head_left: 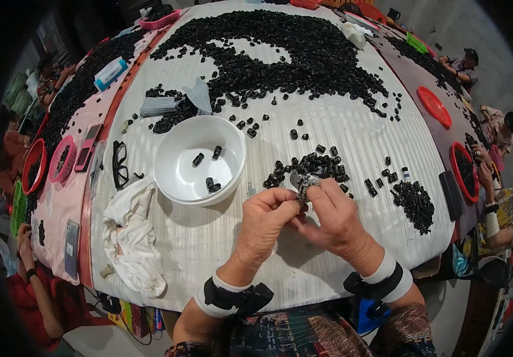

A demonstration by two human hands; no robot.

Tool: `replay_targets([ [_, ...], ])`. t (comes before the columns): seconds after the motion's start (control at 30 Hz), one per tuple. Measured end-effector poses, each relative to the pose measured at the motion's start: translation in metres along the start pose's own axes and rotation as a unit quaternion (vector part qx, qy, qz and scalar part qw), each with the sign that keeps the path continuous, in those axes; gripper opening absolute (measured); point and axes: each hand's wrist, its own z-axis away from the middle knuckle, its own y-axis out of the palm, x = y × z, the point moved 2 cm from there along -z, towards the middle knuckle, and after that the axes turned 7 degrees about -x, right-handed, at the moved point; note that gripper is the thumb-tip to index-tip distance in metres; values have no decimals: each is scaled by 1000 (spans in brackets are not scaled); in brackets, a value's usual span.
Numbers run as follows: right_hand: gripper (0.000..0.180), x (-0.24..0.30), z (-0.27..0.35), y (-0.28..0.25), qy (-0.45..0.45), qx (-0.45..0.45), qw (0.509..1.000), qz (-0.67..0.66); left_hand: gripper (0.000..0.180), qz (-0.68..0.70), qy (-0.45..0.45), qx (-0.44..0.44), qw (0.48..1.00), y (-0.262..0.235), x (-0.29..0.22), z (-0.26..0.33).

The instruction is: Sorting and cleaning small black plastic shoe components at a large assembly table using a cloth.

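Observation:
Both hands meet in front of a small pile of black parts (319, 168). My left hand (262, 225) is closed, thumb and fingers pinched at something small that the fingers hide. My right hand (340, 221) is closed too, around a greyish, crumpled-looking thing (305, 182) whose kind I cannot make out. The two hands' fingertips almost touch. To their left stands a white plastic bowl (173, 146) with a few black cylindrical parts (198, 159) inside. On the right lies a heap of smaller black pieces (415, 205), with several loose parts (381, 182) beside it.
A large spread of black parts (280, 71) covers the table's far side. Glasses (119, 163) and a white cloth (131, 238) lie left of the bowl; grey fabric (198, 97) rests behind it. A dark phone (450, 196) lies at the right edge. Other people sit along both sides.

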Motion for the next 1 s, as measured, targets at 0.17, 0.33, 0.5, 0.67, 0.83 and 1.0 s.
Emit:
replay_targets([
  [0.17,37,-2,1,1,-13,-2,1000,26,12,-23,-9,-2,1000,1,0,0],
  [0.33,32,-7,2,-2,-23,5,999,29,12,-55,-7,-6,998,3,-1,0],
  [0.5,30,-10,3,-4,-31,18,999,30,14,-64,-24,10,998,3,-2,0],
  [0.67,28,-9,6,-3,-51,32,998,31,13,-77,-39,19,996,-1,-1,-1],
  [0.83,25,-6,6,-1,-41,12,999,14,14,-38,-58,14,997,0,-1,1],
  [1.0,23,-8,10,-6,-33,27,998,39,15,-53,-70,55,995,-1,7,-4],
])
